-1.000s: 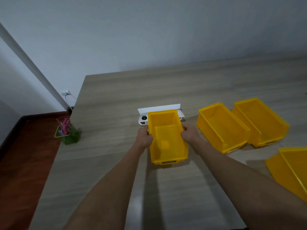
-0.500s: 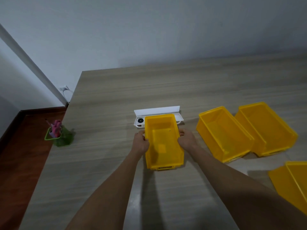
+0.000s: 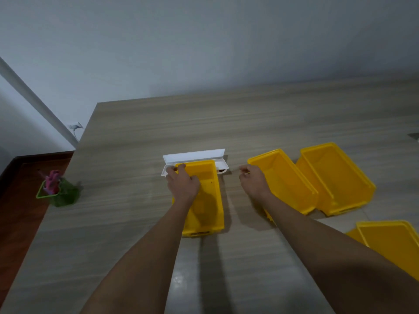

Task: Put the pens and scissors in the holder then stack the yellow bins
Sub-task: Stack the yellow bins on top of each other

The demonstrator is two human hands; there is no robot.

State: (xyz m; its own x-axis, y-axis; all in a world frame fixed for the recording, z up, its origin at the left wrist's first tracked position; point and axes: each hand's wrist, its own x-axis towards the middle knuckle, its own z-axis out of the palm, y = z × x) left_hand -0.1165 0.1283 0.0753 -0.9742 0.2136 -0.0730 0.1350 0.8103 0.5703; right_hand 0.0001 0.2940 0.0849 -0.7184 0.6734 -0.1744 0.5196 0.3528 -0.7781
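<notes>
A yellow bin [image 3: 210,200] stands on the wooden table [image 3: 136,143] right in front of me. My left hand [image 3: 182,184] grips its far left corner, fingers hooked over the rim. My right hand [image 3: 254,184] hovers beside the left rim of a second yellow bin [image 3: 288,180], fingers loosely curled and holding nothing. A third yellow bin [image 3: 335,177] sits against the second one. A fourth yellow bin [image 3: 394,243] lies at the lower right, partly behind my forearm. The green holder [image 3: 61,196] with pink-handled items stands at the table's left edge.
An open white case [image 3: 192,155] lies just behind the held bin, touching its far end. The table's left edge drops to a dark red floor [image 3: 13,200]. A grey wall runs behind the table.
My right hand has let go of the middle bin and moved right toward the second bin. The left hand shifted onto the bin's far left corner. The bin now rests nearer the white case.
</notes>
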